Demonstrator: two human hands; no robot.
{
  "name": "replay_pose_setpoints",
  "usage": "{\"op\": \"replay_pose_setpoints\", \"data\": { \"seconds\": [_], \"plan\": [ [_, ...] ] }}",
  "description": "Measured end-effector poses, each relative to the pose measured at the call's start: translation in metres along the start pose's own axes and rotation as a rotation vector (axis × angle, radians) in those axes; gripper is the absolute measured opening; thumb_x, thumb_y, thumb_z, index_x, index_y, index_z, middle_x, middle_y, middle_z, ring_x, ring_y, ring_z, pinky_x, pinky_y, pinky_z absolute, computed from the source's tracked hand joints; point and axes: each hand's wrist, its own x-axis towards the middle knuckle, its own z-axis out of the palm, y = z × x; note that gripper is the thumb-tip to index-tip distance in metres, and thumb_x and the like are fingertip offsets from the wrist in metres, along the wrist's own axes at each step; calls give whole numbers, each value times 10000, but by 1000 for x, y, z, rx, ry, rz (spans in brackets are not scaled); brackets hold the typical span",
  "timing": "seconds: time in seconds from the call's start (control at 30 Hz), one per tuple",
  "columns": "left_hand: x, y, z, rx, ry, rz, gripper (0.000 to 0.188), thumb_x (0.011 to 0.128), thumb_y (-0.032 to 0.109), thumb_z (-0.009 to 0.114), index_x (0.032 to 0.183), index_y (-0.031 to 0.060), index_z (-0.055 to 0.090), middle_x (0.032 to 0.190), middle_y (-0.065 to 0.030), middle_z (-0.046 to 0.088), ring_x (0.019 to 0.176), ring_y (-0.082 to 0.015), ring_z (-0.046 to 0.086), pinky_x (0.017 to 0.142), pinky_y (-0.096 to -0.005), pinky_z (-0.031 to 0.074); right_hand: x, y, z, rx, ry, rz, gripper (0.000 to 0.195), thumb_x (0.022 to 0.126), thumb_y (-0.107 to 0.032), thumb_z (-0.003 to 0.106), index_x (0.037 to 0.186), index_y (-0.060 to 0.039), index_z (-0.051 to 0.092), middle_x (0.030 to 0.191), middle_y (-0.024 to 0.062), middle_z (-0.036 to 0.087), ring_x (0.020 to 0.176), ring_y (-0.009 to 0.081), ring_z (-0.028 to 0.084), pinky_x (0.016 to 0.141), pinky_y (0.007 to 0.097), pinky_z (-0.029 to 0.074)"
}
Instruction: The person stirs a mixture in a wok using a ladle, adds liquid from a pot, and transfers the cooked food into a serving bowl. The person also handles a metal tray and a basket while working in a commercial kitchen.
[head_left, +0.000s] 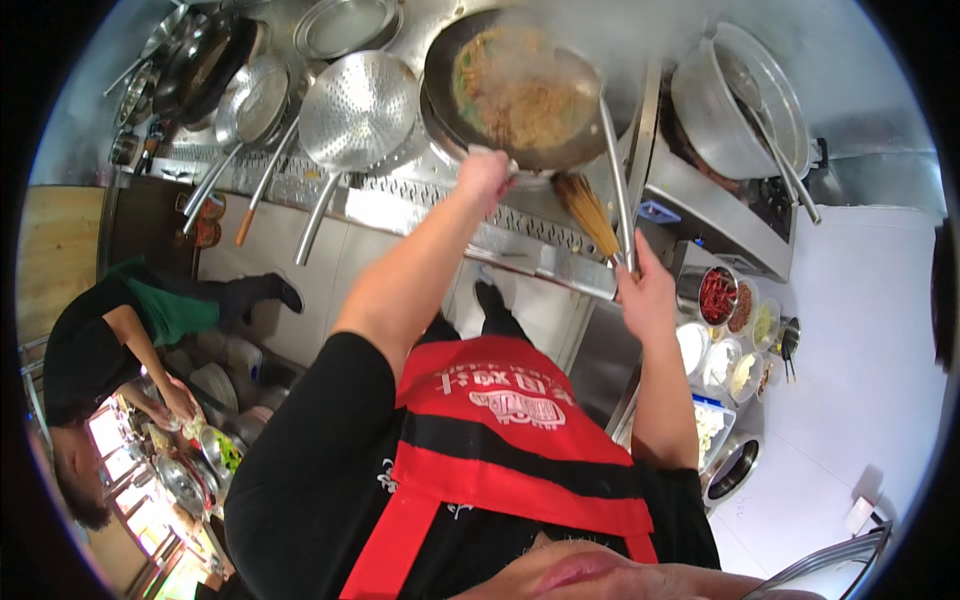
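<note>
My left hand (489, 180) is closed on the near edge of a dark wok (442, 97), with a pale folded cloth in its grip. Steaming food (525, 97) with brown and green pieces in liquid fills the wok's bottom. My right hand (646, 292) grips the long metal handle of a cooking ladle (616, 161), whose bowl rests at the right side of the food, partly veiled by steam. Beside that handle lies a bamboo wok brush (585, 210), its bristles near the wok's rim and its bound end close to my right fingers.
A perforated metal strainer (358, 111) and more pans lie left of the wok. A large metal pot (697, 97) stands right on another burner. Containers of dried red chillies (718, 294) and seasonings line the right side. Another person (112, 330) bends over food at the lower left.
</note>
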Motion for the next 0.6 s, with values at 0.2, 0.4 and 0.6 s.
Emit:
{"op": "replay_pose_setpoints", "data": {
  "seconds": [0.2, 0.4, 0.6],
  "plan": [
    [1, 3, -11, -127, -46, 36, 122, 922, 133, 579, 922, 13, 598, 814, -116, 641, 601, -177, 610, 419, -278, 386, -39, -40, -33, -292, 15, -268, 620, 868, -138, 645, 1470, -88, 509, 956, 261, 690, 912, 417, 689, 846, 392, 537],
    [-37, 13, -20, -106, -117, 18, 114, 931, 134, 566, 939, 22, 582, 836, -107, 649, 645, -179, 638, 479, -279, 443, -57, -81, -59, -484, -309, -191, 608, 873, -124, 622, 1465, -79, 494, 1084, 271, 682, 1010, 455, 649, 896, 490, 521],
    [-30, -47, -38, -145, -96, 185, 215, 932, 164, 579, 1093, 34, 519, 926, -98, 627, 709, -191, 635, 528, -313, 508, 0, -29, 42, -596, -65, -175, 604, 917, -158, 607, 1493, -66, 455, 1147, 274, 671, 1046, 456, 643, 918, 509, 518]
  ]
}}
